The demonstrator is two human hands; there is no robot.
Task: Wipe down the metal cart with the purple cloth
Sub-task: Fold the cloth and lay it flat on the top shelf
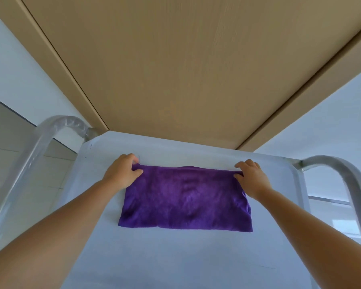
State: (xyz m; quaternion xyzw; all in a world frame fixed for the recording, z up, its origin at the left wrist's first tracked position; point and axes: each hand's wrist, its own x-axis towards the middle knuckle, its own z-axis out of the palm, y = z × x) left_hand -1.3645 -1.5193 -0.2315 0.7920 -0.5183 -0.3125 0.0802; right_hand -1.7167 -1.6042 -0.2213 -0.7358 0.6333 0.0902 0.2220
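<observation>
On the cart (pixel 175 257) top: cloth (pixel 184 202), flat, near the far edge. Left hand (pixel 121 172) and right hand (pixel 251 177) each pinch a far corner. Risk: cloth bunching or sliding off the far edge if pushed unevenly; handles (pixel 342 170) may snag it.

Background — a tan wood-grain door panel (pixel 186 65) set in a matching tan frame (pixel 56 65), flanked by pale bluish-white walls (pixel 15 65) (left and right); grey tiled floor (pixel 15 147) at lower left.
</observation>
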